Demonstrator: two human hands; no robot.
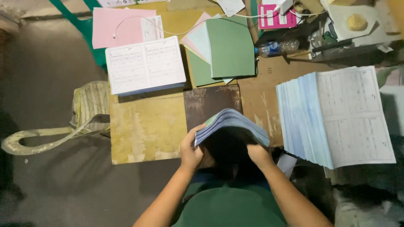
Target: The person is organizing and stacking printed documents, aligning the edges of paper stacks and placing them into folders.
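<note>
Both hands, left hand (190, 152) and right hand (257, 153), grip a bowed sheaf (231, 125) over the desk (147, 130) (mid-squaring, I judge), so next needs even tapping.

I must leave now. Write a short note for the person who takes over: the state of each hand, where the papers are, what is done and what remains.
Left hand: grips the left edge of the bent sheaf of printed sheets.
Right hand: grips its right edge from below; the sheaf arches up over the dark metal plate.
Papers: a tall fanned stack lies at the right, a smaller printed stack at the upper left, green cover sheets at the top centre.
Done: the sheaf is gathered in both hands.
Left: it is not yet laid on any stack.
</note>
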